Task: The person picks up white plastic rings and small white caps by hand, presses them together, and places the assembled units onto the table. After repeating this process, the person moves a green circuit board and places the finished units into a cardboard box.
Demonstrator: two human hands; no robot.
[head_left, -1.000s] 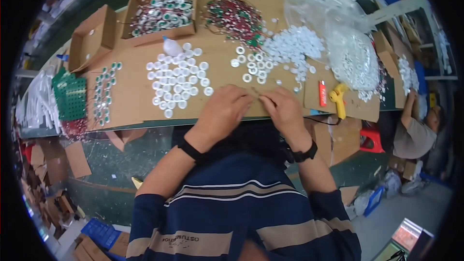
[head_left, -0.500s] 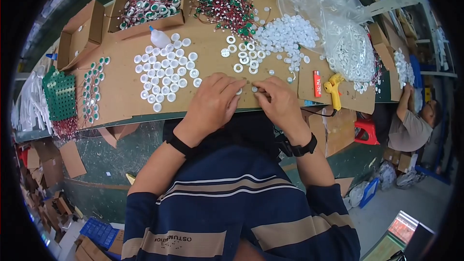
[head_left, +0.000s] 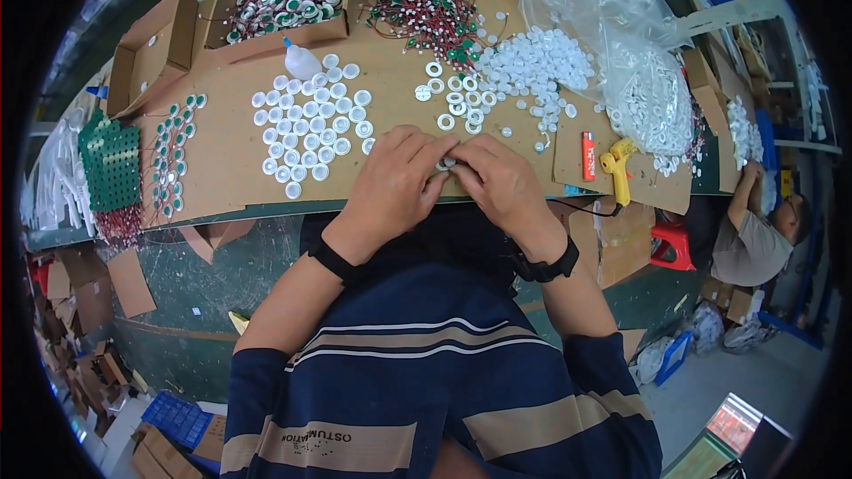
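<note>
My left hand (head_left: pixel 401 173) and my right hand (head_left: pixel 502 179) meet above the table's front edge. Between their fingertips is a small white round part (head_left: pixel 445 162), mostly covered by the fingers. Both hands are closed in a pinch around it; whether it is one piece or two pressed together I cannot tell. Left of my left hand lie rows of white round caps (head_left: pixel 311 135) with a white squeeze bottle (head_left: pixel 302 62) behind them. Beyond the fingers are loose white rings (head_left: pixel 456 98) and a heap of small translucent caps (head_left: pixel 537 62).
Red-wired green parts (head_left: pixel 422 13) form a pile at the back, beside a filled cardboard box (head_left: pixel 282 43). Green boards (head_left: pixel 110 160) lie far left. To the right are a red lighter (head_left: pixel 587 156), a yellow glue gun (head_left: pixel 618 168) and a plastic bag of rings (head_left: pixel 648 93). Another person (head_left: pixel 754 235) sits far right.
My right hand has moved left, bringing its small white piece against the one in my left hand. The fingertips were apart before. The whole view has shifted slightly.
</note>
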